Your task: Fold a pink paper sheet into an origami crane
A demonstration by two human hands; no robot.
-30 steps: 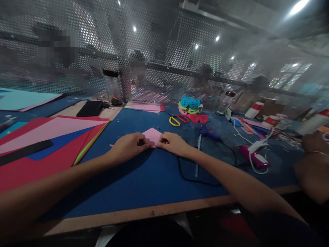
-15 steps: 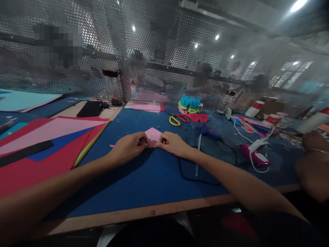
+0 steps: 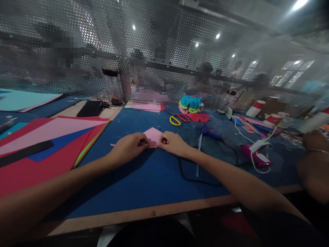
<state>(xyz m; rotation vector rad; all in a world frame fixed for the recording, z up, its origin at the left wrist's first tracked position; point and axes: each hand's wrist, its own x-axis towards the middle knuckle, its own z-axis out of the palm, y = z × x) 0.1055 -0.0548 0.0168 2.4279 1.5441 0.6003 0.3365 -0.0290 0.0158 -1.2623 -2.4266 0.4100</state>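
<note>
A small pink piece of paper (image 3: 153,135) lies on the blue table top (image 3: 144,178), its point turned away from me. My left hand (image 3: 129,146) pinches its left near edge with curled fingers. My right hand (image 3: 172,142) pinches its right near edge the same way. Both hands rest on the table and almost meet under the paper.
Red, pink and blue sheets (image 3: 46,144) are stacked at the left. Yellow and red scissors (image 3: 178,119), a blue glue gun (image 3: 209,133) with a black cable, foam cut-outs (image 3: 191,104) and a jar (image 3: 112,86) lie beyond. Another person's arm (image 3: 312,161) rests at the right. A perforated metal screen (image 3: 164,51) closes the back.
</note>
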